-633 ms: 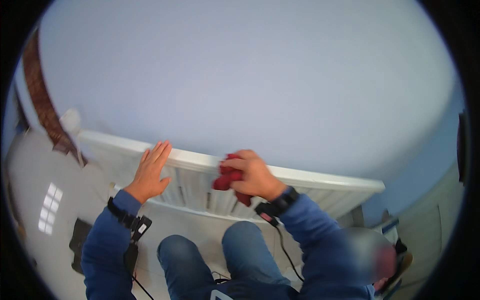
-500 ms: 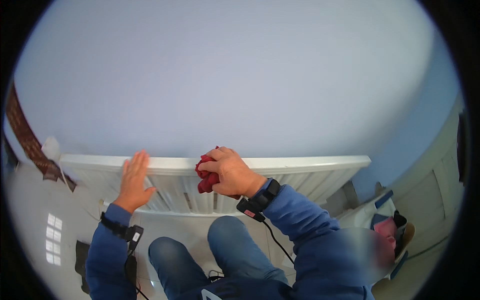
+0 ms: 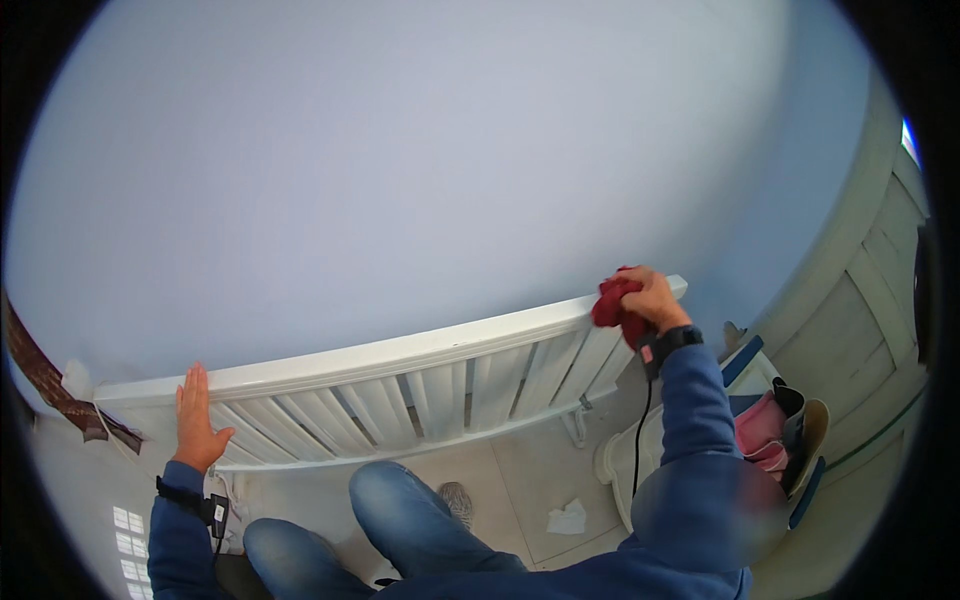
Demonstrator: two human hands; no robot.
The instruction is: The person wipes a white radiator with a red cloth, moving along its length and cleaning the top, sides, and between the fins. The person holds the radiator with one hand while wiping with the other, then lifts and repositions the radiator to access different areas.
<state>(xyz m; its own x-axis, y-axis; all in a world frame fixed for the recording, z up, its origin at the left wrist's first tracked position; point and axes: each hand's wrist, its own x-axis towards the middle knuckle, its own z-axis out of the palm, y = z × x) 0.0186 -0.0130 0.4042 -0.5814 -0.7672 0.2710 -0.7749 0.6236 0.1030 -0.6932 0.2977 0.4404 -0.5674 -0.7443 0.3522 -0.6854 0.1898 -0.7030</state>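
A white slatted panel [image 3: 437,402] with a thick top rail [image 3: 420,346] stands along the pale blue wall. Near the rail's right end, my right hand [image 3: 655,298] grips a bunched dark red cloth [image 3: 617,303] against the rail. Part of the cloth hangs down over the near side. My left hand [image 3: 196,425] lies flat on the panel close to its left end, fingers stretched up over the rail and thumb apart, holding nothing. Both wrists wear black bands with small boxes and cables.
At the right stands a white container [image 3: 629,458] with pink and dark items [image 3: 768,432] in it, near a pale panelled door [image 3: 850,330]. A crumpled white paper [image 3: 567,517] lies on the tiled floor. A white cable and a brown strip [image 3: 75,408] are at the far left.
My right hand has slid the cloth along the rail from the middle to near its right end. My left hand sits nearer the panel's left end, and the view has tilted.
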